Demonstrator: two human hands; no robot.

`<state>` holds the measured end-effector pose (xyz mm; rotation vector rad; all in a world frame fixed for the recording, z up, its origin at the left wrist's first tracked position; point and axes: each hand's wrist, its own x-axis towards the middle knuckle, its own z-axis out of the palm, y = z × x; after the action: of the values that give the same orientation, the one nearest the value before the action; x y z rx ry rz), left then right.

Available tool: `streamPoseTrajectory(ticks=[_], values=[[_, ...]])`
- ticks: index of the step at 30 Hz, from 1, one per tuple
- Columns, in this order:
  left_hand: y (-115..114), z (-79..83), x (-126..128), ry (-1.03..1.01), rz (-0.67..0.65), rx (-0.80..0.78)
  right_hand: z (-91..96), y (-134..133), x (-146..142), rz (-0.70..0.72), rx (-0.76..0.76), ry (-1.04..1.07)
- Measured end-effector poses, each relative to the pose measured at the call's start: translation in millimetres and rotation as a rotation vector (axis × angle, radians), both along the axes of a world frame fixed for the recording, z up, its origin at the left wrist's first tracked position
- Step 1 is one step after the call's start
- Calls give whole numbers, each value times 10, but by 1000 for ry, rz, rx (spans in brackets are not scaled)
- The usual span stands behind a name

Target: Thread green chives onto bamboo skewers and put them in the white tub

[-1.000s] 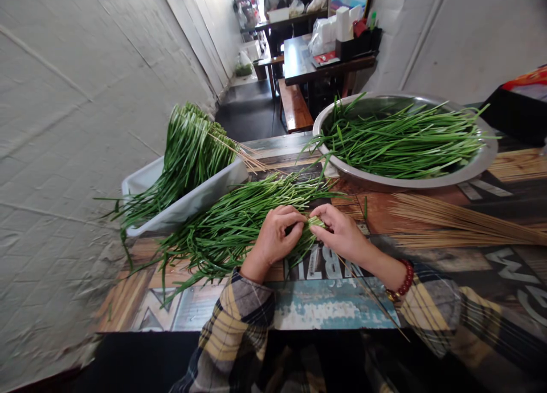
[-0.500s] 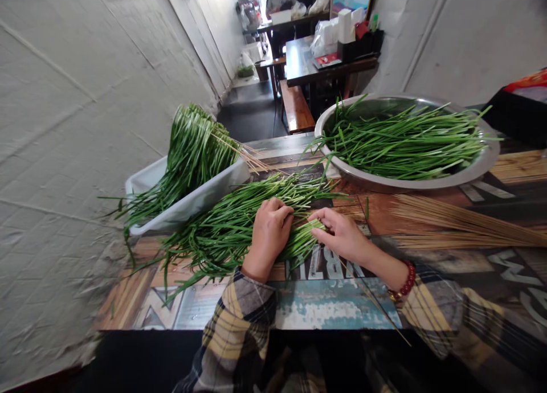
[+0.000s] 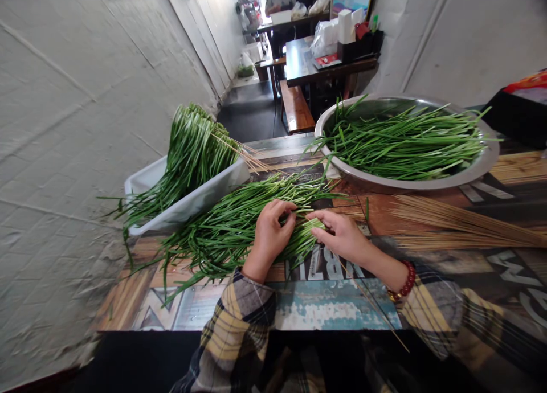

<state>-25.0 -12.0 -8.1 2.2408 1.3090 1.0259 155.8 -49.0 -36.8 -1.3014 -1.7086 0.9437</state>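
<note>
A loose pile of garlic chives (image 3: 226, 219) lies on the table, pale stem ends toward the right. My left hand (image 3: 273, 230) rests over it, thumb and index finger curled together at the stems. My right hand (image 3: 342, 233) is closed on a small bunch of pale stem ends (image 3: 311, 233). A thin bamboo skewer (image 3: 371, 299) runs from under that hand past the table's front edge; its tip is hidden. Left of the pile, skewered chives (image 3: 196, 148) hang over a white plastic tray (image 3: 222, 188).
A steel basin (image 3: 410, 183) of loose chives stands at the back right. Several bamboo skewers (image 3: 461, 222) lie in front of it. A white wall (image 3: 64, 154) borders the left side. Beyond are a bench (image 3: 297, 105), another table (image 3: 299, 60) and a person (image 3: 280, 0).
My left hand has turned and lifted slightly, its thumb and index finger now forming a loop over the stems. My right hand stays nearly in place.
</note>
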Motion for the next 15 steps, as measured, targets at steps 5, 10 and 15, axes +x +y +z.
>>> streamPoseTrajectory(ticks=[5, 10, 15], values=[[3, -2, -9, -10, -54, -21, 29, -1, 7, -27, 23, 19], [13, -20, -8, -6, -76, -27, 29, -2, 6, -34, -1, 30], [8, -14, 4, -19, -79, -20, 39, -2, 5, -28, 0, 34]])
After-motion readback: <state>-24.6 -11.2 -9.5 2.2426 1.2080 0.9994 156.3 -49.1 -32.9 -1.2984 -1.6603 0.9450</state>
